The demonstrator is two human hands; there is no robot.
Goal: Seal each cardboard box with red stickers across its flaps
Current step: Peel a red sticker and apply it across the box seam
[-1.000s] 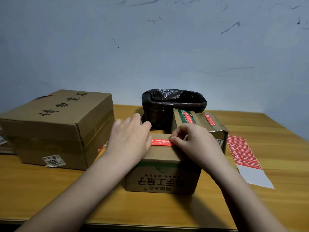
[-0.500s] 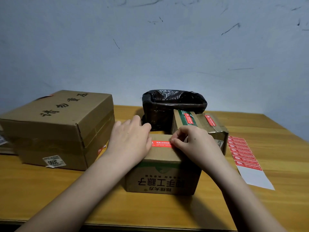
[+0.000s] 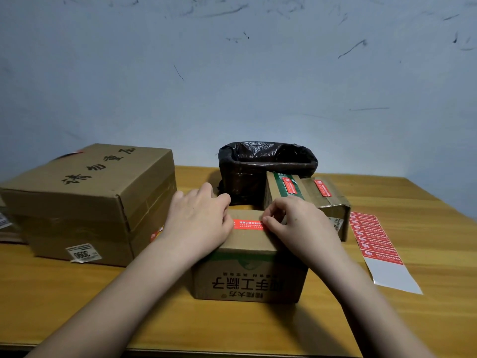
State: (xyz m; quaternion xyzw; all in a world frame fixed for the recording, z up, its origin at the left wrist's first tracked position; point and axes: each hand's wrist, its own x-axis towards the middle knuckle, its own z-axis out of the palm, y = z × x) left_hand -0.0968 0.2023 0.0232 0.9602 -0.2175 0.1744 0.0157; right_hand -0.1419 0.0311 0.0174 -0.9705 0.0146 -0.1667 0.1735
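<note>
Left hand [image 3: 198, 223] is lying flat, fingers relaxed, steadying the small box [image 3: 249, 259] at table centre. Right hand [image 3: 296, 226] is pinching the red sticker [image 3: 247, 224], probably; a skewed press is risking wrinkles.

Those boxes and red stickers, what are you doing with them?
A person is sealing the small box in front of them. A red sticker lies across its top; the left hand rests flat on the box, and the right hand pinches the sticker's other end. A box behind already wears two stickers. More wait on the sheet at right.
</note>
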